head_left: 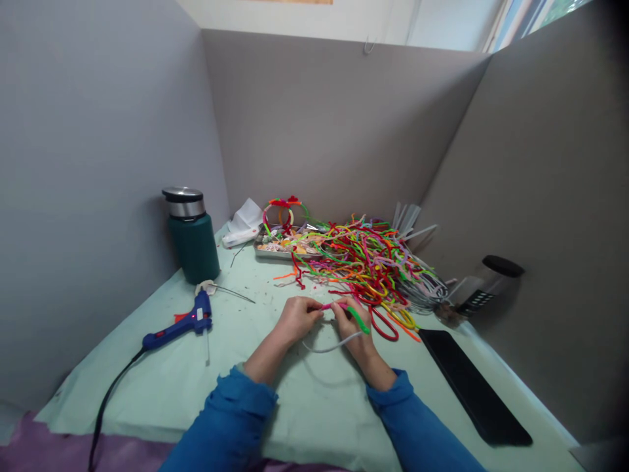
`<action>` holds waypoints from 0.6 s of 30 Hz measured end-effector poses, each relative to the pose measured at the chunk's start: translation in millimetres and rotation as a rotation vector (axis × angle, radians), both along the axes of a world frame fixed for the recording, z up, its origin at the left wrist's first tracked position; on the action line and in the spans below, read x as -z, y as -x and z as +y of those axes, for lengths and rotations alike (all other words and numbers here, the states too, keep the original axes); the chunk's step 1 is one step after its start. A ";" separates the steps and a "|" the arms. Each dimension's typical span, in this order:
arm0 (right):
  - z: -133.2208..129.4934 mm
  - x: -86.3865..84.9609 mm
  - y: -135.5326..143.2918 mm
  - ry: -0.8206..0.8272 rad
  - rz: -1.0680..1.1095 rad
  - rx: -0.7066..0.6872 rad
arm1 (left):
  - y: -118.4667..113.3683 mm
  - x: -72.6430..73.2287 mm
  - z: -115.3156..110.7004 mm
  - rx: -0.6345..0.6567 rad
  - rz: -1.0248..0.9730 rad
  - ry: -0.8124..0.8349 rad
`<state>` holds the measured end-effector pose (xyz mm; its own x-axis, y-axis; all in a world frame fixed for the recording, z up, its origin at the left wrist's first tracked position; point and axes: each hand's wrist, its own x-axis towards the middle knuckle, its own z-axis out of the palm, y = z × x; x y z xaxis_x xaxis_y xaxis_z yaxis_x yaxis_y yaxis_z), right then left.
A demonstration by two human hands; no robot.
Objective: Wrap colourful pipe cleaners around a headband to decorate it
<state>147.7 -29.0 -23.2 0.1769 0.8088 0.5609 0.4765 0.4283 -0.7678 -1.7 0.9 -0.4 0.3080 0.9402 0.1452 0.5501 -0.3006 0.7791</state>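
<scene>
Near the middle of the table, my left hand (pixel 298 317) pinches one end of a short pink pipe cleaner (pixel 326 306). Just to its right, my right hand (pixel 352 326) closes on the other part of the pink piece. A bright green fuzzy length (pixel 358 320) sticks out over the right fingers. A pale grey-white strand (pixel 328 350) curves below both hands, from under the left fingers to the right hand. How these strands join is hidden by the fingers.
A large heap of coloured pipe cleaners (pixel 373 259) lies beyond my hands, beside a metal tray (pixel 275 254). On the left are a blue glue gun (pixel 181 326) with its cord and a green bottle (pixel 193 246). A black flat object (pixel 474 387) and clear container (pixel 491 285) lie right.
</scene>
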 end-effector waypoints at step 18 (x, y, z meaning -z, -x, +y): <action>-2.7 -3.0 0.0 -0.034 -0.007 -0.053 | 3.3 4.8 1.4 0.180 -0.355 0.455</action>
<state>147.7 -31.7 -20.2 0.1308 0.7972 0.5894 0.4577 0.4788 -0.7492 -5.1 2.3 -5.2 0.4740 0.8699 -0.1361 0.2041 0.0418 0.9781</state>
